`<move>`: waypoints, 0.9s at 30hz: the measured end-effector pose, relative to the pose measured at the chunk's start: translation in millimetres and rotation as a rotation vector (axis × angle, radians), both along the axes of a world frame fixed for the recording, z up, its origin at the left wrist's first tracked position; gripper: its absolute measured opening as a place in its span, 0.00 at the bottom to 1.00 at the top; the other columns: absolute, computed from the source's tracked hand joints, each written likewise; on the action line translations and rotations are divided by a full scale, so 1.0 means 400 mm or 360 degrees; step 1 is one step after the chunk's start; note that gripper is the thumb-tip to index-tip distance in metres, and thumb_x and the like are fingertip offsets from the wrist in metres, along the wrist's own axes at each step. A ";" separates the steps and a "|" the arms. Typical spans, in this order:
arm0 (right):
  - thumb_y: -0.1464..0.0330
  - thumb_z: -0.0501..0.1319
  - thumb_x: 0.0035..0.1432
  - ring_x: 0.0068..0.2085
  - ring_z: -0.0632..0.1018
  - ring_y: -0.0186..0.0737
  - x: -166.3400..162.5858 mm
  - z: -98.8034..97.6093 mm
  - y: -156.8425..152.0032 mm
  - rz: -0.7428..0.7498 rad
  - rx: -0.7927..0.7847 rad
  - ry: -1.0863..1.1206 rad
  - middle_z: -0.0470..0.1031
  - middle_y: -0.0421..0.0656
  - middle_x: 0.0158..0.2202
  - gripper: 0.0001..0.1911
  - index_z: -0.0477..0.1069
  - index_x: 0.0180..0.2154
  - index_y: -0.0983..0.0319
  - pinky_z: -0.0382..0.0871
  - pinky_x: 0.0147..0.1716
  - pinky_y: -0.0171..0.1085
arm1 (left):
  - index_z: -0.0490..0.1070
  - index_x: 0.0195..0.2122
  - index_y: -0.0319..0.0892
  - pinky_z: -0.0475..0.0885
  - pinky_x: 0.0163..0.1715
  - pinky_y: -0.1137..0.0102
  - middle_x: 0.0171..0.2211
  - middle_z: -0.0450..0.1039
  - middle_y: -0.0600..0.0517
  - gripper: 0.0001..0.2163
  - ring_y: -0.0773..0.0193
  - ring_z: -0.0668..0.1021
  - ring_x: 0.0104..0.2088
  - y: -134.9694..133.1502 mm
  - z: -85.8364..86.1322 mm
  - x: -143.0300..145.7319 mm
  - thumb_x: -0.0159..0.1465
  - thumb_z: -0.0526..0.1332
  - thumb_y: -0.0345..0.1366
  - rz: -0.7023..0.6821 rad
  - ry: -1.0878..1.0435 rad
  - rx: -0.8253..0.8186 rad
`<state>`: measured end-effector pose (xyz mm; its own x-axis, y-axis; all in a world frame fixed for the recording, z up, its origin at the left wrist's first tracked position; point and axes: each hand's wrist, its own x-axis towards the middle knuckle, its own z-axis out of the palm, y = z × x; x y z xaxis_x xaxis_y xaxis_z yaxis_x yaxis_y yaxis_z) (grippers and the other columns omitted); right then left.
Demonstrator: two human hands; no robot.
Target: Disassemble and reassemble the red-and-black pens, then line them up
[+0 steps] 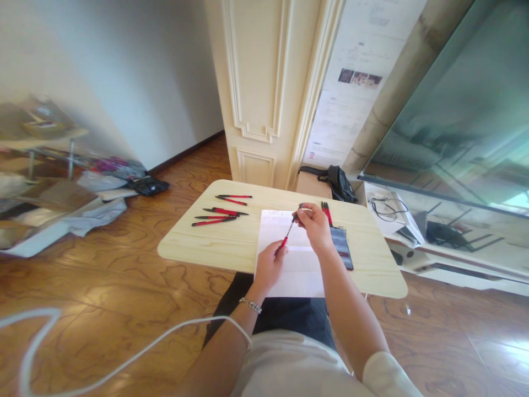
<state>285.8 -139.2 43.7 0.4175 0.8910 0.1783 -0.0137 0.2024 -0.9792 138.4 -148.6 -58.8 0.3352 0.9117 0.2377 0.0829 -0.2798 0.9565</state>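
Note:
Over the white paper [303, 278], my left hand [269, 266] is closed around the red barrel [284, 242] of a pen. My right hand [313, 225] pinches the pen's black end piece [295, 215], higher up and to the right. Between the two parts a thin, dark refill [290, 227] shows, running in line with the barrel. Several red and black pens [225, 212] lie in loose groups on the table's left side. A few more red pens [326, 212] lie just beyond my right hand, by a dark flat device [342, 249].
The pale wooden table [185, 240] has rounded corners. Behind it are a black bag [341, 184] on a box and a cream panelled wall [258, 71]. A white cable [165, 333] loops by my left arm. A low white cabinet [458, 259] stands at right.

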 end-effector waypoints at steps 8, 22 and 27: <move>0.57 0.63 0.50 0.28 0.74 0.34 0.006 -0.009 -0.001 0.0004 -0.0003 -0.0143 0.77 0.42 0.31 0.18 0.67 0.40 0.60 0.66 0.27 0.34 | 0.72 0.46 0.43 0.74 0.42 0.65 0.39 0.78 0.46 0.14 0.58 0.80 0.39 0.001 0.000 -0.001 0.64 0.56 0.44 0.0001 -0.0002 0.0000; 0.60 0.63 0.51 0.31 0.75 0.36 -0.029 -0.072 -0.040 0.0119 -0.0074 -0.0304 0.77 0.43 0.33 0.14 0.69 0.38 0.60 0.68 0.30 0.35 | 0.72 0.48 0.42 0.74 0.41 0.66 0.38 0.78 0.47 0.16 0.59 0.80 0.38 0.002 -0.005 0.003 0.64 0.56 0.45 -0.0001 -0.0081 -0.0045; 0.62 0.62 0.53 0.31 0.75 0.36 -0.013 -0.067 -0.049 0.0183 -0.0039 -0.0280 0.77 0.44 0.34 0.12 0.67 0.39 0.60 0.68 0.31 0.36 | 0.72 0.47 0.42 0.74 0.39 0.68 0.33 0.78 0.50 0.15 0.62 0.79 0.35 0.003 0.020 0.002 0.65 0.55 0.43 -0.0089 -0.0028 -0.0004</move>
